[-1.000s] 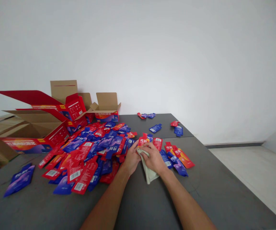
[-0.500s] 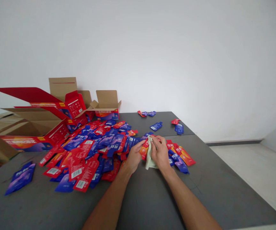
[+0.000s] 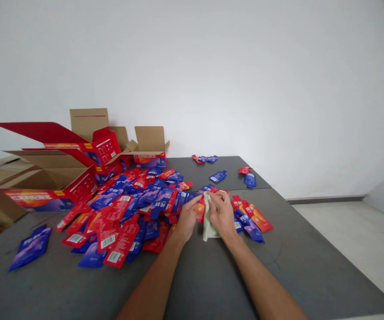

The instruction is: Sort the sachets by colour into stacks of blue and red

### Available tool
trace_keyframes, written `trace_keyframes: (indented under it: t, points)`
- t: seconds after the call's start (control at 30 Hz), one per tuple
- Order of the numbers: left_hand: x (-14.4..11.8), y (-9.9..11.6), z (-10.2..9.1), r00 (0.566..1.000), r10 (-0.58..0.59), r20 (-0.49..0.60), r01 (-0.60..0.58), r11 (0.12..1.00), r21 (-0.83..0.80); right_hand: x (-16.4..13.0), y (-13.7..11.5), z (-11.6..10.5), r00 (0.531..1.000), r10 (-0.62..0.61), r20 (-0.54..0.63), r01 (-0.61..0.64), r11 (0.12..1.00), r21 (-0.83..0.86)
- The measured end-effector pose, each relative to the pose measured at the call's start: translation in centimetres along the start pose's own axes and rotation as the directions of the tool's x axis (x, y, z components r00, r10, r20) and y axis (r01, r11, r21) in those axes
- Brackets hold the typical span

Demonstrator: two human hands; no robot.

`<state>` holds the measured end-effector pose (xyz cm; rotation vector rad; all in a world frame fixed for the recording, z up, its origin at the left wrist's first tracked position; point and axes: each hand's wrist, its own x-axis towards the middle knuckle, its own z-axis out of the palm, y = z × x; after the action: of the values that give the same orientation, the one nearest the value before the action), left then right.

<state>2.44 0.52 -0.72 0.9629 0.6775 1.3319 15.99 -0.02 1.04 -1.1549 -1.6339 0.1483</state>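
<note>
My left hand (image 3: 187, 218) is closed on the left edge of a red and orange pouch (image 3: 200, 209). A pale green cloth (image 3: 208, 224) lies over that pouch, its lower end hanging towards the table. My right hand (image 3: 222, 214) grips the cloth and presses it on the pouch, which it partly hides. Left of my hands spreads a big heap of red and blue pouches (image 3: 122, 213). Just right of my right hand lie several more pouches, among them a red one (image 3: 257, 217) and a blue one (image 3: 251, 229).
Open cardboard boxes (image 3: 45, 199) stand at the left, and another open box (image 3: 150, 160) stands behind the heap. A lone blue pouch (image 3: 30, 249) lies at the front left of the dark table (image 3: 312, 266). Blue pouches (image 3: 218, 177) and red ones (image 3: 244, 170) lie farther back.
My right hand and the cloth have shifted slightly down over the pouch, and the cloth's lower end hangs a little nearer me. Both hands keep their hold.
</note>
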Motion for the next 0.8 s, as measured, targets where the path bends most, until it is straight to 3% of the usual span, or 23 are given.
trace_keyframes:
  t: [0.1,0.4,0.63,0.8]
  points:
    - [0.0,-0.2,0.1,1.0,-0.021,0.015,0.021,1.0,-0.005,0.3,0.3,-0.4,0.999,0.025,-0.035,-0.026,0.999,-0.021]
    - [0.2,1.4,0.2,0.992,0.035,-0.121,-0.05,0.991,-0.121,-0.6,-0.4,0.6,0.974,-0.033,0.225,0.013,0.996,0.092]
    - [0.1,1.3,0.3,0.964,0.117,-0.239,-0.141,0.986,-0.087,0.2,-0.4,-0.8,0.992,0.123,0.009,-0.123,0.98,0.157]
    - [0.5,0.5,-0.7,0.954,0.101,-0.281,-0.08,0.993,0.084,0.1,-0.9,-0.7,0.996,0.075,0.054,-0.086,0.964,0.251]
